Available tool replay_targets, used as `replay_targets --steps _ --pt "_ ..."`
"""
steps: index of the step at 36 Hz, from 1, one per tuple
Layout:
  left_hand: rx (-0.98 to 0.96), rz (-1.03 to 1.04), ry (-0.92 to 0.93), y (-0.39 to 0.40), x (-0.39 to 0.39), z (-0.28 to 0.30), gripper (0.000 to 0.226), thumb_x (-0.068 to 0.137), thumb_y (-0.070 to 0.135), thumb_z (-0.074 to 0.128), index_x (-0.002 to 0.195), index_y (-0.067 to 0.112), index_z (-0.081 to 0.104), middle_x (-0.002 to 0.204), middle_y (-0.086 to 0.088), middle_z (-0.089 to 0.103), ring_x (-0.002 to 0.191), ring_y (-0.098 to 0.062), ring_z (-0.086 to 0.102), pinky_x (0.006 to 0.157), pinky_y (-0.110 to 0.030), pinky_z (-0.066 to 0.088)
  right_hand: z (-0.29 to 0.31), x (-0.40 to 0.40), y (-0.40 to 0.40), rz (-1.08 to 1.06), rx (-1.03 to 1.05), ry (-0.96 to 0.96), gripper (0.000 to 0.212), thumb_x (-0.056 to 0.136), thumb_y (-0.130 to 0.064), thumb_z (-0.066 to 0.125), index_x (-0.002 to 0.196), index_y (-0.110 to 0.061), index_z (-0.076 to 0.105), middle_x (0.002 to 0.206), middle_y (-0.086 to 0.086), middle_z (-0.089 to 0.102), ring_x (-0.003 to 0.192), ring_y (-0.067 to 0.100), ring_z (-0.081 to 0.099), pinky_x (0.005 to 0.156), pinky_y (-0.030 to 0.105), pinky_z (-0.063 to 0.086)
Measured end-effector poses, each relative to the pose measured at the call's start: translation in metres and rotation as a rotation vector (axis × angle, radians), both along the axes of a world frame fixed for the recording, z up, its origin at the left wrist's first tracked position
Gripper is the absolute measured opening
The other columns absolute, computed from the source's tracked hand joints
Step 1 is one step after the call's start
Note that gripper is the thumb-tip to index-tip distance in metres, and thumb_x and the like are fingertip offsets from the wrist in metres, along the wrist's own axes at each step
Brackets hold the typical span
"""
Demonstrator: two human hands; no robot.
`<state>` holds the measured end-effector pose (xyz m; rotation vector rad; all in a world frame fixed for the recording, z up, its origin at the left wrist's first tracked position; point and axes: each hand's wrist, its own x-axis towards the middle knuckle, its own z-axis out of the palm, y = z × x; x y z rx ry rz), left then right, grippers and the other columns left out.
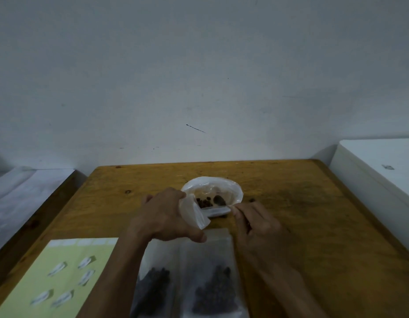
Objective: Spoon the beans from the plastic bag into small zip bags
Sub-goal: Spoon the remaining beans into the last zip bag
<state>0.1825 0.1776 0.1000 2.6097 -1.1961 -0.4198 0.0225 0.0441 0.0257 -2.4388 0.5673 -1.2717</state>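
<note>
The plastic bag (212, 191) sits on the desk (313, 226) toward the far edge, near the middle, its mouth rolled wide open. A few dark beans (204, 201) remain at its bottom. The left hand (164, 219) grips the bag's near-left rim, fingers curled round the gathered plastic; this probably keeps the mouth open and the bag steady for scooping. The right hand (254, 222) pinches the handle of a white spoon (218, 211), whose bowl reaches into the bag over the near rim, beside the beans. Whether the bowl is loaded cannot be told; the picture is blurred there.

Two small zip bags (210, 283) lie side by side at the near edge, just below the hands, each already holding a dark heap of beans. Their position close to the plastic bag keeps the spoon's travel short. A yellow-green sheet (61, 271) with small white items printed or laid on it lies at the near left corner.

Judgement: the source is nearly emptied, so the task is well advanced.
</note>
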Motion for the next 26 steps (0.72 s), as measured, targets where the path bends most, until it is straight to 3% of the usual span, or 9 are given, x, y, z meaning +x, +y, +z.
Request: replay_targets --steps 4,9,13,18,23,26 --pt "0.021 -0.011 -0.033 -0.001 -0.002 -0.005 0.108 0.058 0.07 0.079 0.146 0.024 0.038 0.148 0.006 0.041 0.13 -0.017 0.04 0.111 -0.04 0.022 0.002 0.003 0.007 -0.008 -0.047 -0.077 0.025 0.096 -0.022 0.052 0.099 -0.008 0.072 0.083 -0.002 0.062 0.067 -0.001 0.048 0.06 0.005 0.042" --pt "0.018 -0.015 -0.03 -0.001 -0.002 -0.008 0.107 0.057 0.071 0.078 0.146 0.026 0.039 0.148 0.007 0.041 0.13 -0.017 0.039 0.111 -0.04 0.021 -0.006 0.01 0.003 -0.047 -0.099 0.064 0.015 0.094 -0.005 0.064 0.106 -0.007 0.072 0.083 0.001 0.059 0.06 0.009 0.05 0.048 0.018 0.041" --pt "0.009 -0.02 -0.027 -0.002 -0.002 -0.01 0.107 0.055 0.072 0.078 0.145 0.025 0.04 0.148 0.007 0.04 0.13 -0.017 0.04 0.112 -0.04 0.021 -0.014 0.026 0.003 0.015 -0.04 0.076 0.012 0.095 -0.011 0.063 0.103 -0.009 0.072 0.082 -0.002 0.057 0.058 0.008 0.05 0.043 0.025 0.045" --pt "0.016 -0.021 -0.039 -0.001 0.003 -0.011 0.112 0.055 0.074 0.076 0.148 0.024 0.037 0.151 0.007 0.04 0.132 -0.017 0.04 0.112 -0.041 0.021 -0.009 0.027 0.005 0.052 -0.022 0.044 0.018 0.095 -0.009 0.063 0.111 -0.008 0.07 0.085 0.0 0.058 0.061 0.009 0.052 0.045 0.028 0.047" --pt "0.015 -0.021 -0.052 -0.004 0.003 -0.009 0.11 0.057 0.072 0.077 0.148 0.024 0.036 0.149 0.006 0.04 0.131 -0.017 0.04 0.11 -0.04 0.022 -0.012 0.034 0.001 0.041 0.012 0.115 0.011 0.097 -0.015 0.06 0.095 -0.012 0.07 0.078 -0.005 0.051 0.059 0.008 0.047 0.044 0.03 0.044" --pt "0.014 -0.011 -0.05 -0.005 0.004 -0.01 0.111 0.056 0.072 0.077 0.148 0.024 0.036 0.149 0.006 0.04 0.131 -0.018 0.04 0.11 -0.04 0.021 -0.011 0.03 0.006 0.071 0.016 0.064 0.013 0.094 -0.015 0.063 0.101 -0.013 0.074 0.081 -0.004 0.057 0.062 0.006 0.05 0.047 0.026 0.046"
